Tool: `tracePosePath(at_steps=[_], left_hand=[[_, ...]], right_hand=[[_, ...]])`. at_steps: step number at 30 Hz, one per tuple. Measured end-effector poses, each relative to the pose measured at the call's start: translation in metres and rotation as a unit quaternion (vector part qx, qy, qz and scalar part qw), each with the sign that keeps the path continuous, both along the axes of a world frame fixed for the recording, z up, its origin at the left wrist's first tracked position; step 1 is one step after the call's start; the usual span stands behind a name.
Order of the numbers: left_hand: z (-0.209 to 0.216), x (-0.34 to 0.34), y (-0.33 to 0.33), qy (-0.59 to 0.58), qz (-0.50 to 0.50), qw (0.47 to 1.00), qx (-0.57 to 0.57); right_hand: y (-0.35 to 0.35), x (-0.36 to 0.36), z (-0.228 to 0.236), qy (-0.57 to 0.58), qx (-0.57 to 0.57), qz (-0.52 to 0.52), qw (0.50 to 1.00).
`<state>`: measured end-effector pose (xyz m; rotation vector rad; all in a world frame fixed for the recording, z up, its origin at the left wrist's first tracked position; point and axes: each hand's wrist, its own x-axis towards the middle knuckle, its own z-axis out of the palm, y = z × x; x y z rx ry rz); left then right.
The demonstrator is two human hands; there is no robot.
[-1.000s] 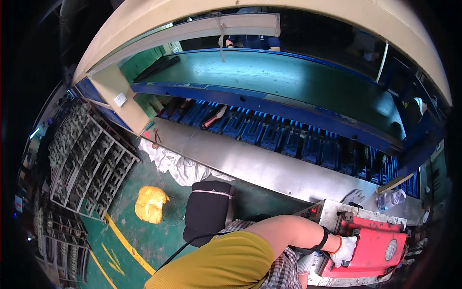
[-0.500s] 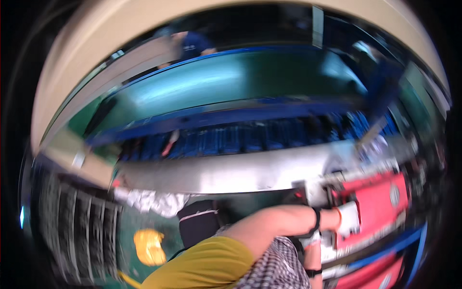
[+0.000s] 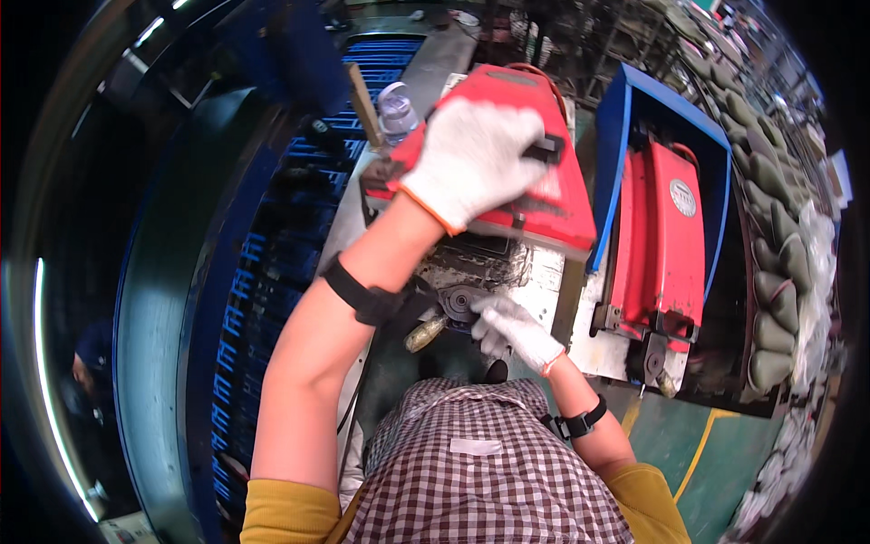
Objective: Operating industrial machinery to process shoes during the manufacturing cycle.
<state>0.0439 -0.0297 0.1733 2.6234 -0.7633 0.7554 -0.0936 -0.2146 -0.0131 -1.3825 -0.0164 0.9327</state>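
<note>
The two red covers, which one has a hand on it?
The nearer red cover, tilted up, has the gloved left hand on top. The other cover sits untouched inside the blue frame.

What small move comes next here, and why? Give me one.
Probably keep the red cover propped up with the left hand while the right hand works closer to the round metal part. The cover is tilted open above the dirty mechanism, and the right hand's fingertips already rest beside that part, so letting the cover drop would likely land on them.
</note>
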Motion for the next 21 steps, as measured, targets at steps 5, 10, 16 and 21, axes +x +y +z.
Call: tracePosePath(at_steps=[5, 10, 16, 21], left_hand=[[0.053, 0.056, 0.017, -0.224, -0.085, 0.971, -0.010], [0.066, 0.057, 0.028, -0.333, -0.133, 0.932, -0.048], [0.025, 0.047, 0.055, -0.304, 0.003, 0.951, -0.056], [0.020, 0.044, 0.077, -0.286, -0.162, 0.926, -0.185]], right_hand=[[0.023, 0.053, -0.026, -0.134, -0.056, -0.174, 0.974], [0.065, 0.114, -0.037, -0.341, -0.273, -0.253, 0.863], [0.114, 0.148, -0.039, -0.440, -0.507, -0.194, 0.715], [0.090, 0.159, -0.047, -0.394, -0.404, -0.236, 0.791]])
